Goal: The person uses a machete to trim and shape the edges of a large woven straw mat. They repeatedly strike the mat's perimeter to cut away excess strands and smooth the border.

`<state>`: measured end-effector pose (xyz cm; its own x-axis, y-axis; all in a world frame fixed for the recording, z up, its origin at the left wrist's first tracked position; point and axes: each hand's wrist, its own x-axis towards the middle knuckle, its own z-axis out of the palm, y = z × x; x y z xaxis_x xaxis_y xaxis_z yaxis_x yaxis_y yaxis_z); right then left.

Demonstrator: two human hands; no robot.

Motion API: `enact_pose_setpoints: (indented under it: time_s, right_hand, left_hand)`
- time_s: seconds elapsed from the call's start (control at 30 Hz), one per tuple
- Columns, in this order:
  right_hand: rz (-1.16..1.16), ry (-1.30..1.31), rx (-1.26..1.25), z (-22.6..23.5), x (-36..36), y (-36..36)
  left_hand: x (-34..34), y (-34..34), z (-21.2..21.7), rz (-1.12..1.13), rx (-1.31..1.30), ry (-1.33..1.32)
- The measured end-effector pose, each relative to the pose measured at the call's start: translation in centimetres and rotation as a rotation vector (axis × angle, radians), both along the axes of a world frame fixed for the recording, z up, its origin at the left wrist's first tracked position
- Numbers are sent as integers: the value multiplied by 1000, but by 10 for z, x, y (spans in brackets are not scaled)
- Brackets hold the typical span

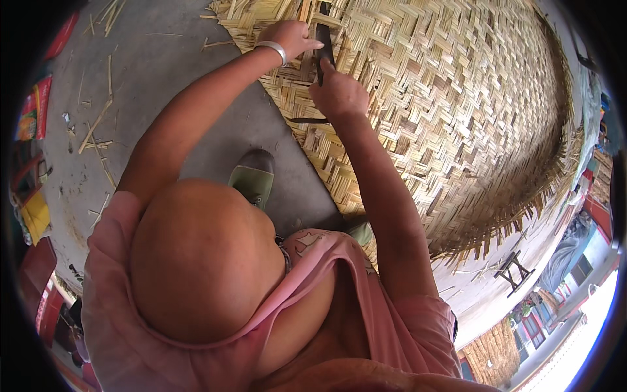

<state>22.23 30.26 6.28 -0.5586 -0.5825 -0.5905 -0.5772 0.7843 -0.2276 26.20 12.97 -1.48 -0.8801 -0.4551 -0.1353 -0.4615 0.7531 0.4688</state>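
A large woven bamboo mat (pixel 457 98) with a curled-up edge lies on the concrete floor. My right hand (pixel 338 95) is closed around the handle of a dark blade (pixel 322 39) that stands up against the weave. My left hand (pixel 290 38), with a silver bangle (pixel 273 49) on its wrist, rests on the mat's edge just left of the blade. Its fingers curl over loose bamboo strips (pixel 304 62) and its thumb reaches toward the blade. A thin dark strip (pixel 307 121) lies across the weave below my right hand.
My green shoe (pixel 253 176) stands on the grey floor (pixel 163 78) beside the mat. Bamboo slivers (pixel 95 124) lie scattered at left, near colourful packets (pixel 32 111). A small black frame (pixel 514 269) sits at lower right, and another woven piece (pixel 496 353) lies beyond it.
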Motion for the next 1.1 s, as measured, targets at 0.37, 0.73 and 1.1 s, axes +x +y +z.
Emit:
enact_pose_setpoints:
  time_s: [0.37,0.73,1.1]
  right_hand:
    - [61,-347,94,99,-7,120]
    - [-409,-567,-380,115,-21,141]
    - [-278,-590,-278,56,0,121]
  left_hand:
    - [17,0,-40,-44,-176,289]
    - [3,26,-5,128,1161,-10]
    - [24,41,-5,212,731,16]
